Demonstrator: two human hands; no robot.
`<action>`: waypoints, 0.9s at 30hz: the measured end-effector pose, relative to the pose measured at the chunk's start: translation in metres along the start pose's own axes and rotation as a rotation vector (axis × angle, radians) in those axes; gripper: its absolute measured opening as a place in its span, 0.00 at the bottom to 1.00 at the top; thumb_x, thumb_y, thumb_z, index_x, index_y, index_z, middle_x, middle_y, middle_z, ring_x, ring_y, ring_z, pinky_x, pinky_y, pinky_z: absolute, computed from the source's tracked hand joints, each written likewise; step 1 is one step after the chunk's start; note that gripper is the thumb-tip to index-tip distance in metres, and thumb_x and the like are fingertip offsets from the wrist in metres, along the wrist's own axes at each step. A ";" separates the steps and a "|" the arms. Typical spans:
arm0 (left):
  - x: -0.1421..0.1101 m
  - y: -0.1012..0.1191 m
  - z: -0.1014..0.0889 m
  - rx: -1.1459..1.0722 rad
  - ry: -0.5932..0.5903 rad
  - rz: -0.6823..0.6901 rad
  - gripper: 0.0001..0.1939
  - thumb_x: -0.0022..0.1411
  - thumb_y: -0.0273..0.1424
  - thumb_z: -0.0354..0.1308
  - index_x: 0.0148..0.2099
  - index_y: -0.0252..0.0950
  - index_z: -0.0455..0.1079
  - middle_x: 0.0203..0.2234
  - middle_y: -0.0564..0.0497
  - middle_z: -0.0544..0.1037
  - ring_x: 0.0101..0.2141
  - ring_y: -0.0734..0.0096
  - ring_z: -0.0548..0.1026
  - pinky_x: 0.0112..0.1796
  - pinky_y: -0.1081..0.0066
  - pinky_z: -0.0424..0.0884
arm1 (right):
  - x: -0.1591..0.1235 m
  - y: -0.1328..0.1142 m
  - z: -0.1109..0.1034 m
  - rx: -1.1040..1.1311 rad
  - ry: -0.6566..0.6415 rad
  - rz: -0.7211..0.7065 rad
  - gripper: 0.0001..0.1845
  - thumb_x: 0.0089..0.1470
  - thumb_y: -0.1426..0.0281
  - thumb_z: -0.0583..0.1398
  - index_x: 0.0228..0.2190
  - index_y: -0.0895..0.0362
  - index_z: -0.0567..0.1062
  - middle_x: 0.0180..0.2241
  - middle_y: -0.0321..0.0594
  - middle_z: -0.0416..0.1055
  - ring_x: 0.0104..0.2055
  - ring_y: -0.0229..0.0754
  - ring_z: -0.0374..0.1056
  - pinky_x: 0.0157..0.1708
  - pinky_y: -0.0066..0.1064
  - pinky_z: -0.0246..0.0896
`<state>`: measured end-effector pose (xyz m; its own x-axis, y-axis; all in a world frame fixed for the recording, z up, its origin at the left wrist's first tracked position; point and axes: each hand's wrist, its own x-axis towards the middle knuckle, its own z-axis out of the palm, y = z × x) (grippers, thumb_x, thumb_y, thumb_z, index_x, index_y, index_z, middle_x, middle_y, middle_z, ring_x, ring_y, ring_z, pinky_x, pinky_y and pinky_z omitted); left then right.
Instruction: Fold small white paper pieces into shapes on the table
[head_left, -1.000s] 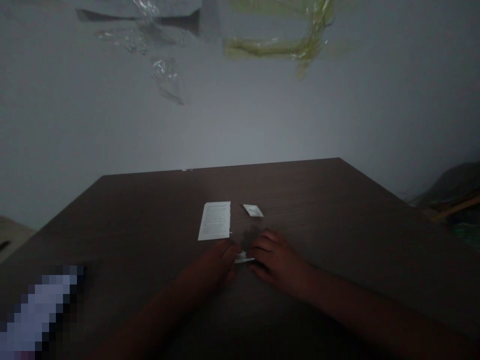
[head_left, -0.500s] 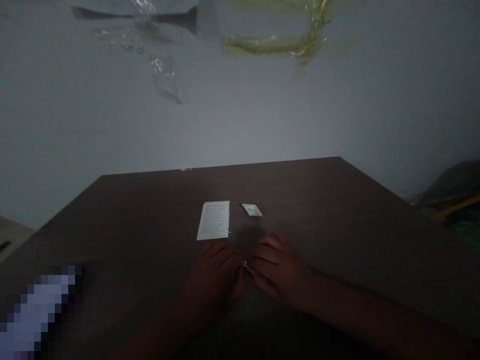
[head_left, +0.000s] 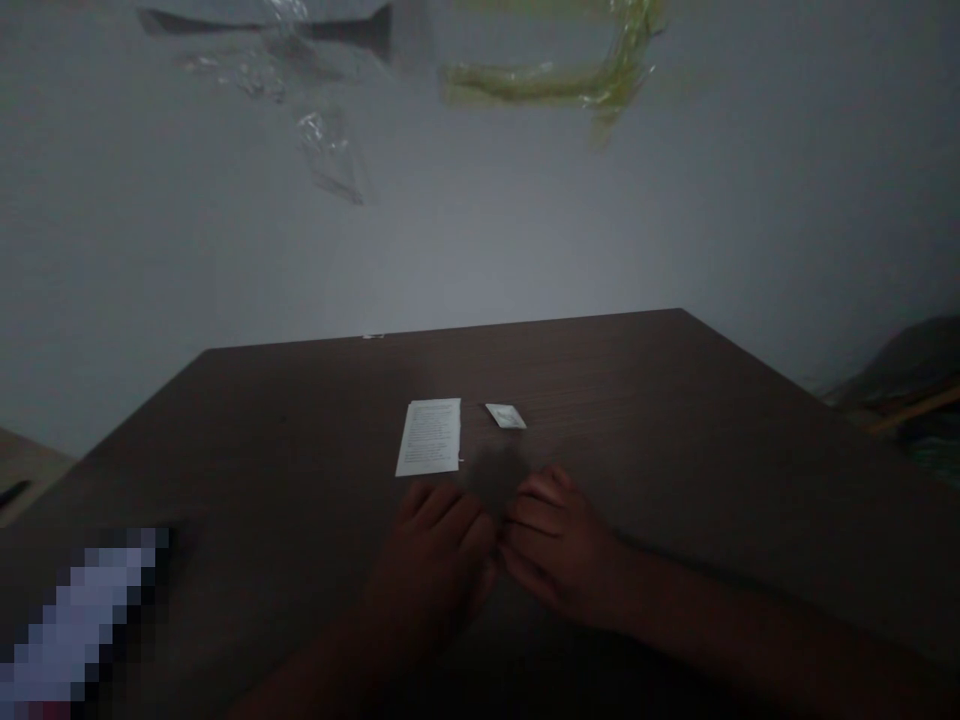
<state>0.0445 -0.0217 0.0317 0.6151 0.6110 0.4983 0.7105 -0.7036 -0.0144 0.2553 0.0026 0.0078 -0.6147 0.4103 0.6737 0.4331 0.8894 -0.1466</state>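
Note:
Over the near part of the dark wooden table (head_left: pixel 315 420), my left hand (head_left: pixel 442 545) and my right hand (head_left: pixel 559 545) meet with their fingertips close together. Both hands are closed, fingers curled inward in a pinch. Whatever lies between the fingertips is hidden and too dark to make out. Just beyond my left hand lies a printed sheet of paper (head_left: pixel 429 437), flat on the table. A small whitish packet-like piece (head_left: pixel 506 416) rests to the right of the sheet, beyond my right hand.
A pixelated, blurred object (head_left: pixel 82 620) lies at the table's left near side. Behind the table rises a pale wall (head_left: pixel 480 220) with clear and yellow tape (head_left: pixel 525 85) stuck on it. Dark items (head_left: pixel 911 370) stand off the table's right edge.
My hands have drawn closer together, the left moving slightly right. A tiny pale bit that showed between the fingertips is now hidden.

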 end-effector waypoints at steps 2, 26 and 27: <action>0.001 -0.002 0.000 0.020 -0.011 -0.007 0.10 0.59 0.19 0.63 0.36 0.39 0.69 0.31 0.53 0.79 0.35 0.59 0.76 0.39 0.60 0.68 | 0.000 0.002 -0.001 0.012 0.010 -0.006 0.10 0.69 0.74 0.59 0.33 0.56 0.75 0.30 0.36 0.74 0.38 0.45 0.67 0.41 0.42 0.57; -0.003 -0.002 0.003 -0.121 0.056 -0.059 0.10 0.61 0.18 0.61 0.37 0.40 0.69 0.35 0.54 0.82 0.38 0.61 0.78 0.42 0.61 0.68 | -0.001 0.004 0.000 -0.019 0.030 -0.047 0.07 0.69 0.76 0.61 0.38 0.56 0.79 0.33 0.38 0.78 0.39 0.46 0.68 0.40 0.43 0.55; -0.003 -0.001 0.002 -0.107 0.046 -0.065 0.10 0.60 0.18 0.61 0.36 0.40 0.68 0.34 0.54 0.82 0.38 0.61 0.77 0.42 0.61 0.67 | 0.000 0.004 -0.001 -0.013 0.026 -0.049 0.06 0.68 0.76 0.62 0.38 0.56 0.79 0.33 0.38 0.78 0.39 0.46 0.68 0.40 0.43 0.55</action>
<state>0.0426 -0.0216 0.0283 0.5509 0.6412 0.5341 0.7066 -0.6989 0.1103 0.2578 0.0057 0.0075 -0.6180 0.3605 0.6987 0.4110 0.9057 -0.1037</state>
